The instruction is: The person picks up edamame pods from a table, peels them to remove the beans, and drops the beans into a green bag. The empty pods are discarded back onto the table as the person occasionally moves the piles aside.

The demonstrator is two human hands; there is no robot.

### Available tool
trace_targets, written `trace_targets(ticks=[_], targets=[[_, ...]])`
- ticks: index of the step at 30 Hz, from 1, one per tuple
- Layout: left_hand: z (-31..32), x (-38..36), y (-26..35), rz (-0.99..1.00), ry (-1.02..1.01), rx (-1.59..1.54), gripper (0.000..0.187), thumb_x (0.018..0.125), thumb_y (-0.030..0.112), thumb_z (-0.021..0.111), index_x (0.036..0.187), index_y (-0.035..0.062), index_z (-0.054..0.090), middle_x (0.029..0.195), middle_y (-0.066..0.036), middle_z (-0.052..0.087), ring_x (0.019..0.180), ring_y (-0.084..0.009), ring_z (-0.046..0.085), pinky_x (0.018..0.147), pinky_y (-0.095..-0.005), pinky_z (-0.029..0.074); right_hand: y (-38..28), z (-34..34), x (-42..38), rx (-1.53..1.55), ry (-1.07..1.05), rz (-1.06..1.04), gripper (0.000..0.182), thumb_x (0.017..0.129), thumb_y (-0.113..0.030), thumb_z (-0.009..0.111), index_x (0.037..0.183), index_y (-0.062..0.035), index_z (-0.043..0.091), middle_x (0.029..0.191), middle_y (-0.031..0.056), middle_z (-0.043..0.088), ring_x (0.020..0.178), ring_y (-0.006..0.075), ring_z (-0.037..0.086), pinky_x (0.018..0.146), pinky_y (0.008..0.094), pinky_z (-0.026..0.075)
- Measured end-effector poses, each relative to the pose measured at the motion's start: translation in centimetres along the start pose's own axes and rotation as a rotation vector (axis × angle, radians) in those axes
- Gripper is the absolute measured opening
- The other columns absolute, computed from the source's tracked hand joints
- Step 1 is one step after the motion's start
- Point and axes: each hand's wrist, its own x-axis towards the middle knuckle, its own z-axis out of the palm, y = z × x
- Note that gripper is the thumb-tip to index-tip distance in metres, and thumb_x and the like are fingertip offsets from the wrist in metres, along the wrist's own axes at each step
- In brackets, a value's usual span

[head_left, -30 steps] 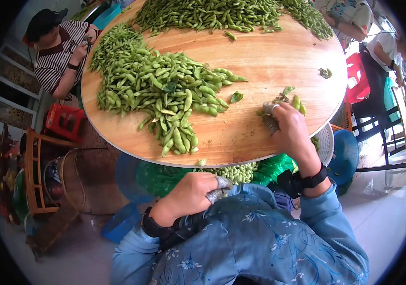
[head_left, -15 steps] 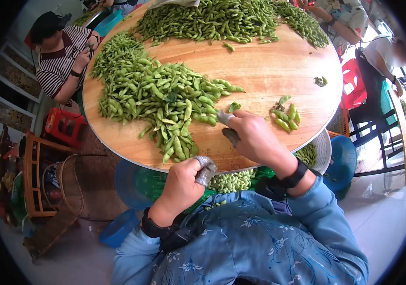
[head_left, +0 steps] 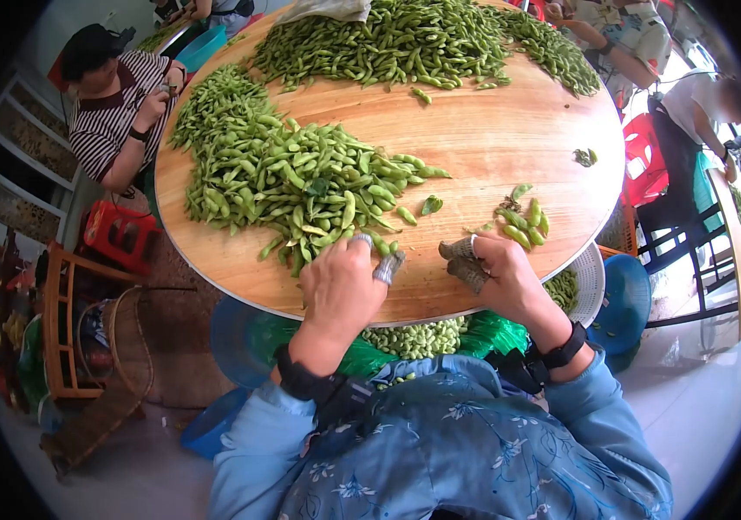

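A person in a blue floral jacket works at a round wooden worktop [head_left: 492,113] heaped with green soybean pods. The left hand [head_left: 340,282], its fingers [head_left: 385,267] capped with grey wraps, rests at the near edge of the big pod pile [head_left: 301,178], fingers curled onto the nearest pods; whether one is actually pinched cannot be told. The right hand [head_left: 496,269], to the right of that pile, is loosely clenched, and whether it holds anything cannot be told either. A small cluster of pods [head_left: 524,221] lies just beyond it. The pods look light, slightly fuzzy and firm but bendable, best pinched one at a time across the middle or at a tip. A bowl of shelled beans [head_left: 418,338] sits below the worktop's near rim. A person in a striped shirt [head_left: 110,113] sits left of the pile.
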Motion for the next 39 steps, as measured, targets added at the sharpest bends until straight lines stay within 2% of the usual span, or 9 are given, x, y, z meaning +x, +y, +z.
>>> trace_targets(ticks=[2, 6, 15, 20, 22, 24, 28, 31, 39], targets=[[0.7, 1.1, 0.3, -0.095, -0.162, 0.219, 0.025, 0.073, 0.027, 0.066, 0.07, 0.0028, 0.057, 0.069, -0.014, 0.059, 0.065, -0.0324, 0.059, 0.057, -0.0421, 0.044, 0.5, 0.1, -0.9, 0.055, 0.011, 0.037, 0.014, 0.077, -0.007, 0.063, 0.087, 0.0031, 0.059, 0.071, 0.0149, 0.055, 0.065, 0.0196, 0.053, 0.06, 0.0315, 0.043], [0.4, 2.1, 0.7, -0.186, -0.259, 0.092, 0.025, 0.072, 0.026, 0.065, 0.069, 0.0023, 0.057, 0.068, -0.017, 0.06, 0.066, -0.0345, 0.059, 0.059, -0.0443, 0.044, 0.5, 0.3, -1.4, 0.146, 0.018, 0.143, 0.017, 0.08, -0.011, 0.063, 0.09, 0.0025, 0.06, 0.071, 0.0124, 0.058, 0.066, 0.0099, 0.052, 0.059, 0.0288, 0.044], [-0.5, 0.9, 0.9, -0.04, -0.159, -0.047, 0.013, 0.07, 0.013, 0.063, 0.075, 0.0022, 0.058, 0.069, -0.015, 0.058, 0.063, -0.0336, 0.056, 0.058, -0.0424, 0.043, 1.3, 2.2, -0.6, 0.378, 0.015, 0.127, 0.032, 0.084, -0.014, 0.06, 0.107, 0.0079, 0.054, 0.08, 0.0031, 0.058, 0.076, 0.0076, 0.051, 0.068, 0.0242, 0.045], [-1.3, -0.5, 2.3, 0.08, -0.165, -0.226, 0.017, 0.066, 0.004, 0.065, 0.082, 0.001, 0.059, 0.068, -0.014, 0.057, 0.059, -0.0289, 0.056, 0.055, -0.0351, 0.044, 0.4, 1.6, -0.1, 0.916, -0.149, 0.295, 0.041, 0.085, -0.015, 0.058, 0.121, 0.0017, 0.045, 0.097, 0.0012, 0.058, 0.084, 0.006, 0.053, 0.076, 0.0214, 0.042], [-1.2, -1.2, 2.6, 0.084, -0.2, -0.265, 0.017, 0.069, 0.001, 0.063, 0.085, -0.0003, 0.058, 0.067, -0.012, 0.058, 0.058, -0.0228, 0.058, 0.054, -0.0325, 0.045, -0.2, 1.4, 0.1, 0.905, -0.141, 0.306, 0.036, 0.085, -0.016, 0.059, 0.115, 0.0006, 0.051, 0.095, 0.0009, 0.06, 0.083, 0.0056, 0.053, 0.076, 0.0207, 0.042], [-1.1, -1.5, 2.9, -0.143, -0.24, -0.663, 0.019, 0.074, -0.001, 0.06, 0.092, -0.0011, 0.057, 0.072, -0.01, 0.059, 0.066, -0.0154, 0.058, 0.058, -0.0294, 0.045, -0.4, 1.3, 0.1, 0.838, -0.139, 0.289, 0.029, 0.085, -0.016, 0.06, 0.108, 0.0005, 0.056, 0.094, 0.001, 0.06, 0.085, 0.006, 0.053, 0.076, 0.021, 0.042], [-1.1, -1.5, 2.6, -0.232, -0.292, -0.825, 0.02, 0.078, -0.002, 0.056, 0.098, -0.0021, 0.055, 0.079, -0.009, 0.059, 0.074, -0.0124, 0.056, 0.063, -0.0275, 0.044, -0.6, 1.4, 0.0, 0.846, -0.116, 0.241, 0.025, 0.084, -0.016, 0.06, 0.102, 0.0012, 0.058, 0.093, 0.0015, 0.061, 0.087, 0.0069, 0.054, 0.079, 0.0218, 0.043], [-1.4, -1.5, 2.1, -0.048, -0.421, -0.699, 0.021, 0.078, -0.002, 0.054, 0.099, -0.0026, 0.055, 0.083, -0.012, 0.058, 0.078, -0.0162, 0.057, 0.066, -0.0278, 0.044, -0.5, 1.6, -0.1, 0.82, -0.124, 0.145, 0.026, 0.085, -0.015, 0.059, 0.105, 0.0024, 0.057, 0.096, 0.0024, 0.061, 0.089, 0.0073, 0.054, 0.081, 0.0227, 0.043], [-2.2, -1.7, 2.7, 0.168, -0.207, -0.326, 0.018, 0.068, 0.0, 0.055, 0.086, -0.0024, 0.054, 0.083, -0.018, 0.054, 0.081, -0.0348, 0.053, 0.071, -0.042, 0.042, -1.6, 0.3, -1.2, 0.713, -0.172, 0.275, 0.025, 0.088, -0.017, 0.055, 0.104, 0.0019, 0.056, 0.092, 0.0005, 0.06, 0.085, 0.006, 0.052, 0.076, 0.0218, 0.042]])
